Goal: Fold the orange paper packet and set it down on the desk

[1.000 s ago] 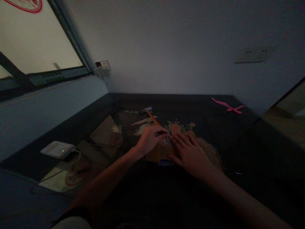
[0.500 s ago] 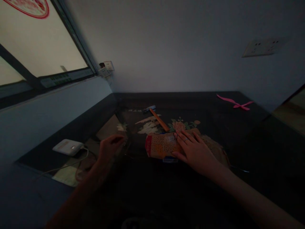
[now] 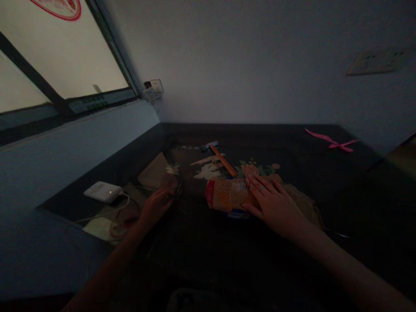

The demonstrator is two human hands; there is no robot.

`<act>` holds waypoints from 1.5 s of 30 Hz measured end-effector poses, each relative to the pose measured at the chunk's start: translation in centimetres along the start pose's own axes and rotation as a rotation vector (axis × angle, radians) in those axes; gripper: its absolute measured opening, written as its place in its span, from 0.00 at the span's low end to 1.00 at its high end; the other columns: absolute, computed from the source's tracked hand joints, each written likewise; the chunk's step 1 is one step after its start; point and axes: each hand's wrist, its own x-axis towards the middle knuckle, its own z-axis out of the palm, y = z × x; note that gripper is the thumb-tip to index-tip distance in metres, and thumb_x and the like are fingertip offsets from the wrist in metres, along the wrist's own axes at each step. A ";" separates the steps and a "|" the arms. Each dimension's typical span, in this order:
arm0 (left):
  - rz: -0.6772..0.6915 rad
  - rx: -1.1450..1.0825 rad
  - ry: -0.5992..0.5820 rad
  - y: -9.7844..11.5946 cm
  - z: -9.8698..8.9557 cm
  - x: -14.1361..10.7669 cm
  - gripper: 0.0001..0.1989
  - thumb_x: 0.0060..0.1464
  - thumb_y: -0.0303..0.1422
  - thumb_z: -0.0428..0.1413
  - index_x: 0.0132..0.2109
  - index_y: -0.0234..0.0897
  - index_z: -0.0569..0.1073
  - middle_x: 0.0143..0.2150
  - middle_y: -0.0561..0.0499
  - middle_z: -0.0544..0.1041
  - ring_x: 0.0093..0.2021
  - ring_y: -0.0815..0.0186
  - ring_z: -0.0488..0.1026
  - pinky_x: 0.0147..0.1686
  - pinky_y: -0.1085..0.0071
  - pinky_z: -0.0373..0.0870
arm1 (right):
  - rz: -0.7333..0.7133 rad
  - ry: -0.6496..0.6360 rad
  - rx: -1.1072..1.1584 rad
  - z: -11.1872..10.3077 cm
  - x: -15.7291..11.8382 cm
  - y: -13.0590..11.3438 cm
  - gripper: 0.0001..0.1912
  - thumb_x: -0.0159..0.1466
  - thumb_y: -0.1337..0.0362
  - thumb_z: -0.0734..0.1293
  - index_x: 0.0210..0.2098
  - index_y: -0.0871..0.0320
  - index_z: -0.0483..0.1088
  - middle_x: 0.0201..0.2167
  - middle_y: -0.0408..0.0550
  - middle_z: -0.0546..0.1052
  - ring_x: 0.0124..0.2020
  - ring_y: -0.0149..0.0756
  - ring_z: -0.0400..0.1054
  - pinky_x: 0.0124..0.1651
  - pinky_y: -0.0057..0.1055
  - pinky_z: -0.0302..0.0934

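My right hand [image 3: 274,208] lies flat, fingers stretched out, on a brown paper package [image 3: 227,193] covered in small holes. One end of the package is red, and something blue shows beneath its near side. To the left, my left hand [image 3: 157,206] is low over the table, its fingertips pinched together at a thin nail-like piece [image 3: 178,189]; the dim light hides the exact grip. Another thin sliver [image 3: 181,210] lies just right of that hand. Beyond the package rests a hammer [image 3: 223,161] with a wooden handle and metal head.
A white power bank [image 3: 102,192] with a cable lies at the left edge of the dark table [image 3: 260,255]. A pink ribbon [image 3: 331,141] is at the back right. A thin metal rod [image 3: 339,234] sticks out right of the package. Walls and a window border the table.
My left hand has moved down, and its fingertips are now among the thin pieces on the table. My right hand stays on the package. The whole view has shifted slightly.
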 end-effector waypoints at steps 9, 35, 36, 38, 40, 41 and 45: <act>0.119 -0.005 0.043 1.3 0.3 -1.1 0.11 0.59 0.32 0.49 0.46 0.38 0.73 0.49 0.44 0.74 0.49 0.58 0.73 0.51 0.59 0.70 | 0.009 -0.007 0.007 0.2 0.0 0.0 0.35 0.68 0.47 0.56 0.61 0.71 0.64 0.63 0.63 0.66 0.64 0.55 0.57 0.63 0.56 0.50; 0.521 -0.180 -0.198 21.8 4.0 9.9 0.07 0.58 0.30 0.58 0.44 0.35 0.76 0.39 0.47 0.79 0.41 0.61 0.77 0.43 0.65 0.73 | 0.032 -0.081 0.050 -0.6 0.1 -0.4 0.34 0.68 0.47 0.58 0.62 0.67 0.63 0.65 0.59 0.62 0.66 0.55 0.53 0.64 0.57 0.49; 0.519 -0.207 -0.212 21.9 4.3 10.0 0.05 0.58 0.29 0.58 0.42 0.35 0.77 0.37 0.49 0.80 0.39 0.63 0.77 0.43 0.66 0.73 | 0.030 -0.081 0.052 -0.6 0.1 -0.4 0.34 0.68 0.47 0.58 0.62 0.67 0.63 0.65 0.59 0.62 0.66 0.55 0.53 0.64 0.56 0.48; 0.526 -0.265 -0.209 21.9 4.3 10.1 0.04 0.57 0.27 0.59 0.40 0.36 0.78 0.35 0.50 0.80 0.36 0.64 0.78 0.41 0.68 0.73 | 0.030 -0.081 0.052 -0.7 0.1 -0.4 0.34 0.68 0.47 0.58 0.62 0.68 0.63 0.65 0.59 0.62 0.66 0.55 0.53 0.64 0.57 0.48; 0.525 -0.330 -0.148 22.1 3.5 10.3 0.04 0.56 0.27 0.59 0.38 0.36 0.79 0.34 0.51 0.81 0.35 0.65 0.78 0.40 0.70 0.73 | 0.030 -0.079 0.051 -0.7 0.1 -0.4 0.34 0.68 0.47 0.57 0.62 0.69 0.62 0.65 0.60 0.62 0.66 0.56 0.53 0.63 0.58 0.48; 0.513 -0.375 -0.093 22.2 2.8 10.3 0.03 0.56 0.27 0.59 0.38 0.36 0.79 0.34 0.51 0.81 0.35 0.65 0.78 0.39 0.71 0.73 | 0.028 -0.077 0.049 -0.6 0.1 -0.4 0.34 0.68 0.48 0.57 0.63 0.69 0.62 0.65 0.61 0.62 0.66 0.56 0.52 0.63 0.58 0.48; 0.392 -0.604 0.173 22.2 -0.6 10.6 0.05 0.56 0.32 0.59 0.37 0.36 0.79 0.35 0.50 0.81 0.35 0.66 0.78 0.38 0.72 0.74 | 0.022 -0.065 0.048 -0.4 0.1 -0.3 0.34 0.68 0.48 0.57 0.64 0.68 0.61 0.65 0.59 0.62 0.67 0.54 0.51 0.65 0.57 0.46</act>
